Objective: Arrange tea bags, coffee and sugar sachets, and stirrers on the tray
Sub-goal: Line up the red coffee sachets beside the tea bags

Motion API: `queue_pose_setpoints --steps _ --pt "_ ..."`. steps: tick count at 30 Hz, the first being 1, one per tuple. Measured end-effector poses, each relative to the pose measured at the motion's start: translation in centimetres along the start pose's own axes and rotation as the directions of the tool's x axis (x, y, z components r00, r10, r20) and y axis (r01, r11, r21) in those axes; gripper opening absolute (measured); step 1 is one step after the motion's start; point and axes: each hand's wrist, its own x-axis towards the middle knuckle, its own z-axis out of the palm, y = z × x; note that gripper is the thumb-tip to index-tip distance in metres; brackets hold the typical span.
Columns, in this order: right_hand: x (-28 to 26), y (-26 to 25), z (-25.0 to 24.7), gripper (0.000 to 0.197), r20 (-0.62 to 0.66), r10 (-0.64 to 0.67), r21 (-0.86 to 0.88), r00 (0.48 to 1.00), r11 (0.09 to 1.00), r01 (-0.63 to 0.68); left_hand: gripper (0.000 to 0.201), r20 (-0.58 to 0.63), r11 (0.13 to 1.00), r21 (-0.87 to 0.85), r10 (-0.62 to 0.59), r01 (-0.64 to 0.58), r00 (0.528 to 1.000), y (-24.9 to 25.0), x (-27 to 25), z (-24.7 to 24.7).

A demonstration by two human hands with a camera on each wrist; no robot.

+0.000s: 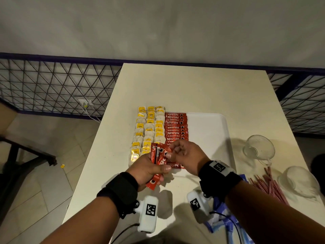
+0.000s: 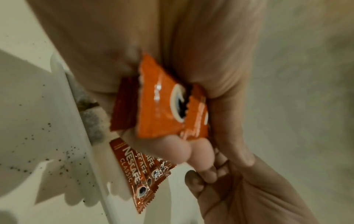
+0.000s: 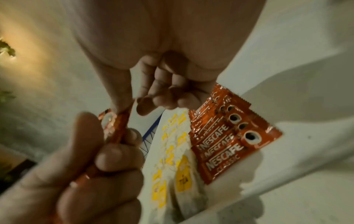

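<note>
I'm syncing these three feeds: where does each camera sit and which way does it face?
Head: above, facing down at the table; both forearms, left hand, right hand.
Left wrist: under the left palm, along its fingers gripping coffee sachets.
Right wrist: along the right hand toward the tea bags.
All share the sachet row.

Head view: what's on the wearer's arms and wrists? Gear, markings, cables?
Forearms are bare, no sleeves. Each wrist has a wide black strap. The right strap carries a grey plate with a black-and-white square marker. A white camera block with the same kind of marker hangs under each wrist, dark cables trailing from both.
</note>
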Motion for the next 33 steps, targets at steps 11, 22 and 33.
queue_pose_setpoints --steps 11,22,33 --pt "-0.8 1.5 -1.8 0.015 0.061 0.086 -0.003 0.994 0.996 -0.086 0.039 -0.209 0.997 -0.010 0.078 -0.082 0.975 0.1 0.2 -1.3" --pt "0.2 3.0 -2.1 0.010 0.024 0.098 -0.573 0.995 0.817 -0.066 0.015 -0.418 0.881 0.472 0.239 -0.015 0.876 -0.6 1.5 -2.4" --pt "1.0 4.3 -0.2 0.008 0.110 0.059 -0.757 0.992 0.652 0.046 0.016 -0.396 0.843 0.538 0.222 0.029 0.891 -1.3 0.8 -3.2"
